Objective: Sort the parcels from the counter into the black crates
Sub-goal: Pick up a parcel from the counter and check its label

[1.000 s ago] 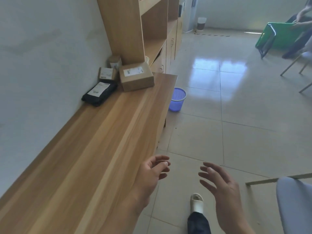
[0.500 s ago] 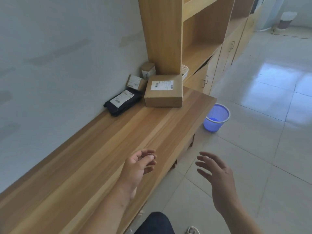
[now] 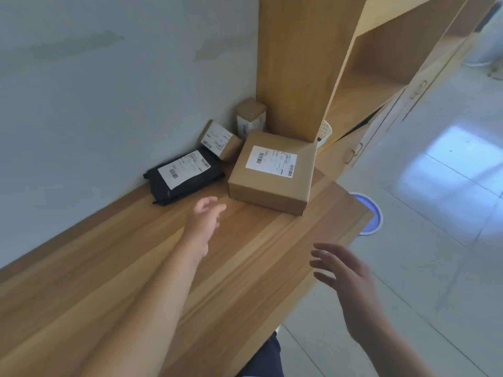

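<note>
A: Parcels sit bunched at the far end of the long wooden counter [image 3: 163, 268], against the wall and the tall wooden shelf upright [image 3: 294, 63]. I count four: a flat black plastic mailer bag with a white label [image 3: 183, 175], a large square brown cardboard box [image 3: 272, 172], a small tilted cardboard box [image 3: 220, 140] behind them, and a small upright cardboard carton [image 3: 250, 118] in the corner.

B: Where are my hands?

A: Your left hand [image 3: 204, 221] hangs over the counter, just short of the mailer and the big box, fingers loosely extended, holding nothing. Your right hand [image 3: 345, 278] hovers past the counter's front edge, fingers spread, also empty.

B: How do I take the next one well?

A: I'd go for the big box, nearest the front edge. Bring one hand to each side, press flat, and lift straight up so it doesn't nudge the tilted box. I see no black crates from here, so I can't say where it goes.
</note>
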